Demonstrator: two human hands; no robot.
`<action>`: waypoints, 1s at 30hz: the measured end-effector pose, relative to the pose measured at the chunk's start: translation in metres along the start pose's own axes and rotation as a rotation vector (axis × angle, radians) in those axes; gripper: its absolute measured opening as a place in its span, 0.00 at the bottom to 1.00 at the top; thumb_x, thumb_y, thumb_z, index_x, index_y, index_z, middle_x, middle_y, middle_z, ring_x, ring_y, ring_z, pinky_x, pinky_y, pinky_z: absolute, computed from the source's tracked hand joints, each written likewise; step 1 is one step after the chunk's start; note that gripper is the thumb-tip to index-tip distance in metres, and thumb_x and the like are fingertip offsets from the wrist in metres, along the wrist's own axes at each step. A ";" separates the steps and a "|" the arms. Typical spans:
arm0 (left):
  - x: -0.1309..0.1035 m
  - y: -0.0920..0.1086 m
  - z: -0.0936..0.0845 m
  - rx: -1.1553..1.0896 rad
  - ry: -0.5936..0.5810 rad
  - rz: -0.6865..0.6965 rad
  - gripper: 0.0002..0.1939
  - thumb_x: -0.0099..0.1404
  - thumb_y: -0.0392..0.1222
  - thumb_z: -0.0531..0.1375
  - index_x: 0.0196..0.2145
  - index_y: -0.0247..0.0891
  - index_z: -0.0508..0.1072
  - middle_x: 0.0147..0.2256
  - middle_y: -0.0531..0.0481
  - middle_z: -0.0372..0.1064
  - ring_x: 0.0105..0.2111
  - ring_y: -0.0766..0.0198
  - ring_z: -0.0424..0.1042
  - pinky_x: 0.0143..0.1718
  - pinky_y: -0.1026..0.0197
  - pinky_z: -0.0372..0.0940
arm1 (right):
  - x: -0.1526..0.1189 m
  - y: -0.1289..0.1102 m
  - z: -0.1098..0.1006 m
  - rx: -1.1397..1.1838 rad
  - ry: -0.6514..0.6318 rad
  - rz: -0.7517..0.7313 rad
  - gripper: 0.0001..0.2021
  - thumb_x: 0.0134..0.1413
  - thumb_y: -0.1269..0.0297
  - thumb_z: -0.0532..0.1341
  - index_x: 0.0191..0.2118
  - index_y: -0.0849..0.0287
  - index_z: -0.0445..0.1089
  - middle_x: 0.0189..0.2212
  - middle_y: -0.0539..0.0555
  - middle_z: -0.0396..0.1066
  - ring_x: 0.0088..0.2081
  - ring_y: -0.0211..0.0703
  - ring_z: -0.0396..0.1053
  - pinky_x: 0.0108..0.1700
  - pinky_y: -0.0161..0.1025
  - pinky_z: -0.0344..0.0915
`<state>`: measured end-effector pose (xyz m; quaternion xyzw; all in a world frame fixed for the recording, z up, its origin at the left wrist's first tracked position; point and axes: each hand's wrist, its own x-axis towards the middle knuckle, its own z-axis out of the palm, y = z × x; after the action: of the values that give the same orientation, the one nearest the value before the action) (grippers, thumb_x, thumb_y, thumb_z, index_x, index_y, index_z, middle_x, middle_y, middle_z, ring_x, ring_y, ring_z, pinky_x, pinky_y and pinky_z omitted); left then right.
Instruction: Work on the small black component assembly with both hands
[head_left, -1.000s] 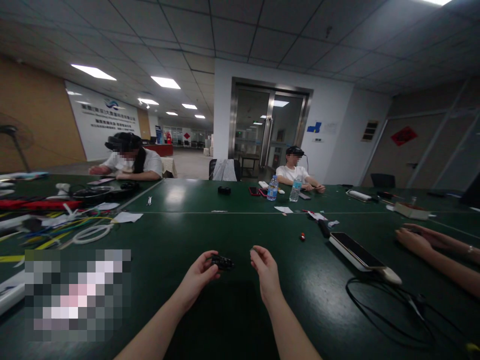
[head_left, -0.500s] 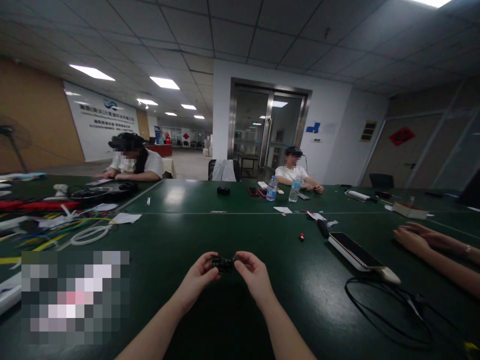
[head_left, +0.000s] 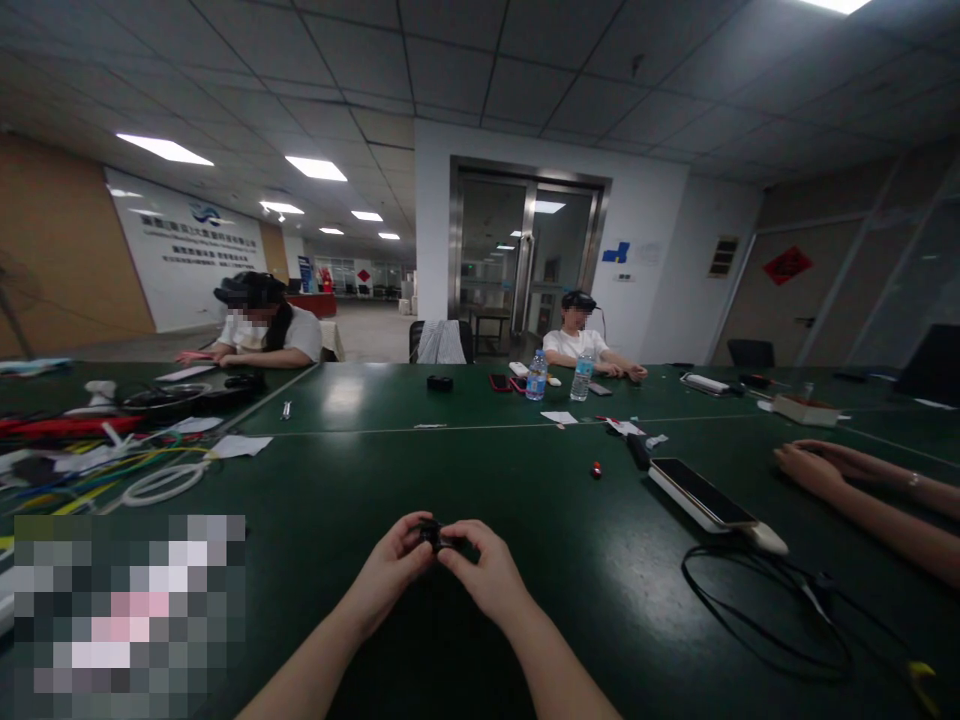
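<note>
A small black object (head_left: 430,535), partly covered by fingers, is held just above the green table; its exact kind cannot be made out. My left hand (head_left: 391,562) closes on its left side, thumb in front and fingers behind. From the right, my right hand (head_left: 481,566) pinches the same object's near right side between thumb and fingertips. The fingertips of both hands almost meet around it.
A phone lies on a white device (head_left: 701,495) to the right, near a looped black cable (head_left: 757,610). A co-worker's hands (head_left: 817,470) rest farther right. Cables and a white coil (head_left: 165,484) crowd the left. Two water bottles (head_left: 535,378) stand toward the back.
My right hand has moved left, closer to my left hand. The black object now looks turned and more covered by fingers. The view has shifted slightly.
</note>
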<state>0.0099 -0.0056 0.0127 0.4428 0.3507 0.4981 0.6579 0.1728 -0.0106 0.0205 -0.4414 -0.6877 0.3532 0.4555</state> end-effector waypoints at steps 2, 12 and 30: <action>-0.001 0.003 0.001 -0.032 0.009 -0.034 0.21 0.49 0.40 0.65 0.42 0.40 0.65 0.38 0.47 0.71 0.40 0.58 0.71 0.44 0.56 0.63 | -0.001 0.000 -0.001 -0.009 -0.013 0.000 0.12 0.45 0.67 0.61 0.39 0.50 0.71 0.40 0.52 0.68 0.44 0.44 0.66 0.47 0.43 0.62; -0.004 0.006 0.007 0.075 0.070 -0.164 0.17 0.51 0.43 0.64 0.37 0.37 0.65 0.31 0.50 0.68 0.27 0.66 0.71 0.31 0.62 0.65 | -0.003 -0.002 0.001 -0.049 -0.057 -0.018 0.16 0.42 0.69 0.62 0.41 0.49 0.70 0.40 0.50 0.69 0.44 0.45 0.66 0.48 0.44 0.61; 0.004 0.001 -0.004 0.131 0.092 -0.124 0.21 0.48 0.44 0.66 0.39 0.35 0.66 0.32 0.49 0.69 0.29 0.64 0.71 0.32 0.61 0.66 | -0.003 -0.005 -0.001 -0.038 -0.061 -0.025 0.16 0.43 0.70 0.61 0.41 0.50 0.69 0.41 0.50 0.69 0.44 0.45 0.66 0.47 0.43 0.62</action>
<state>0.0065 -0.0010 0.0119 0.4390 0.4390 0.4521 0.6405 0.1727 -0.0156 0.0244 -0.4303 -0.7133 0.3476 0.4304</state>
